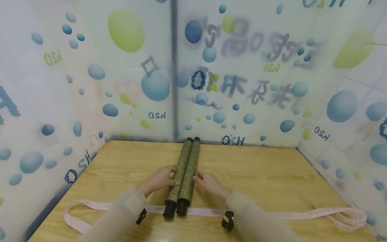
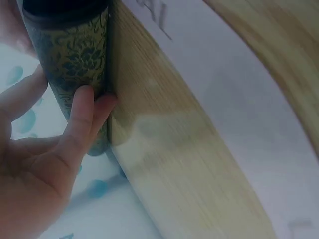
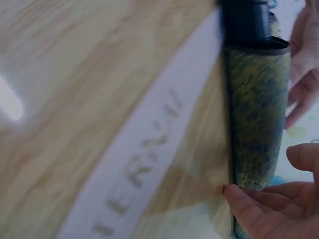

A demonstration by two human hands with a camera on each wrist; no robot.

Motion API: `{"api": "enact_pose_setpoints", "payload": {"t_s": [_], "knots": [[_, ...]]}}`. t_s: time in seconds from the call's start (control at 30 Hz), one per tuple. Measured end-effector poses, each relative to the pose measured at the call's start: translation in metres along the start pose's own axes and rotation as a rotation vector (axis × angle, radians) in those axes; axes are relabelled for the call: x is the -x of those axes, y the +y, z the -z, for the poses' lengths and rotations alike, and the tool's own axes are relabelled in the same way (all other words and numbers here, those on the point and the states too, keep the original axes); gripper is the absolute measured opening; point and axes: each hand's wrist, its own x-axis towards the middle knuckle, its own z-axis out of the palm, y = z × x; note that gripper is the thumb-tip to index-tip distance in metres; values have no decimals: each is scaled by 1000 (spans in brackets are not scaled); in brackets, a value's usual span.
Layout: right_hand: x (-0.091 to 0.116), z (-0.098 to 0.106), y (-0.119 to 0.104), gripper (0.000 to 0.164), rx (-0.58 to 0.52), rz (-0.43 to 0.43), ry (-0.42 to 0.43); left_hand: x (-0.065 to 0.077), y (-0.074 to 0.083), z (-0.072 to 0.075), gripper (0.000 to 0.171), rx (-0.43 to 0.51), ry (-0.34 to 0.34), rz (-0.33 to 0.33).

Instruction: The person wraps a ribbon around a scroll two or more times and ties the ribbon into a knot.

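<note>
Two long scrolls (image 1: 182, 164), green-gold with a dark floral pattern and black end knobs, lie side by side on the table. Against the left-hand roll, my left hand (image 1: 161, 178) has its thumb high and its fingers low on the outer side. My right hand (image 1: 210, 183) holds the right-hand roll from the other side, fingertips down by the tabletop. In the left wrist view two fingertips (image 2: 83, 97) lie across the patterned cloth. The right wrist view shows the thumb (image 3: 301, 157) close beside the roll. The rolls' near ends lie over a pink ribbon (image 1: 202, 211).
The printed ribbon crosses the wooden table (image 1: 251, 174) near its front, with a loop (image 1: 68, 215) at the left and folded loops (image 1: 353, 218) at the right. A bubble-patterned curtain (image 1: 248, 111) stands behind the table, close to the rolls' far ends.
</note>
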Motion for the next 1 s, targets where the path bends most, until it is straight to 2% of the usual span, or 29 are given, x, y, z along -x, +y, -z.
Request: {"api": "enact_pose_setpoints", "payload": {"t_s": [0.1,0.2,0.4,0.5,0.63,0.7,0.8,0.9,1.0], "knots": [[-3,2,-2,55,-126,-58,12,-4,9,-7,73,-3,-8,4],[-7,3,-3,56,-188,-105,40,-7,15,-14,70,-23,-11,-13],[-10,5,-3,55,-227,-202,107,-10,22,-23,68,35,6,7],[-9,6,-3,57,-237,-237,117,-11,22,-25,59,95,38,7],[-11,7,0,35,-274,-278,112,-13,21,-29,44,201,119,42],[-13,6,2,33,-311,-294,106,-16,20,-32,48,269,143,76],[-14,5,5,33,-357,-309,113,-19,21,-34,64,323,140,89],[-13,8,7,24,-366,-303,129,-21,25,-35,72,345,133,80],[-9,16,4,28,-369,-300,136,-20,31,-34,73,358,121,78]]}}
